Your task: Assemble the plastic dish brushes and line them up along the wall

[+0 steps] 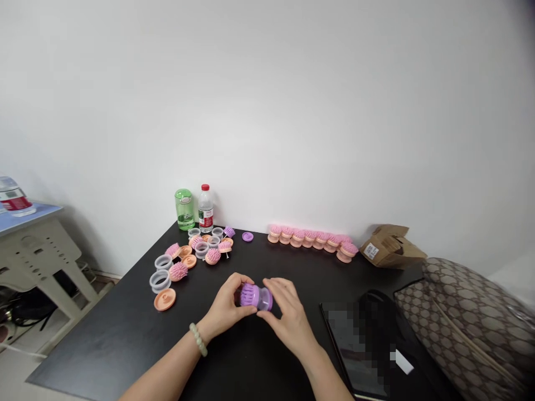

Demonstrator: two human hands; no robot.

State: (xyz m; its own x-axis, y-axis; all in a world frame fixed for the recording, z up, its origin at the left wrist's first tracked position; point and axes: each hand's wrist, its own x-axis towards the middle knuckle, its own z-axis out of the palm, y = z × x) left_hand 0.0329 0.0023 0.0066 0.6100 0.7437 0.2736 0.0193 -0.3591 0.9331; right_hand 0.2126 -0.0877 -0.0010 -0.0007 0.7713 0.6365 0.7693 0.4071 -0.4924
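Note:
A purple bristled brush (pixel 256 297) with a clear middle band lies sideways between my hands above the black table. My left hand (pixel 229 303), with a beaded bracelet on the wrist, grips its bristle end between thumb and fingers. Around the purple base at the other end curve the thumb and fingers of my right hand (pixel 286 312). To the left lie loose pink bristle heads (pixel 179 272), clear rings (pixel 160 281) and orange discs (pixel 165 299). Farther back are a purple disc (pixel 248 236) and a small purple bristle head (pixel 229 231).
Several pink brushes (pixel 309 238) stand in a row by the wall. A green container (pixel 184 209) and a red-capped bottle (pixel 205 209) stand at the back left. On the right are an open cardboard box (pixel 392 247), a patterned bag (pixel 472 317) and a dark tablet-like object (pixel 355 348).

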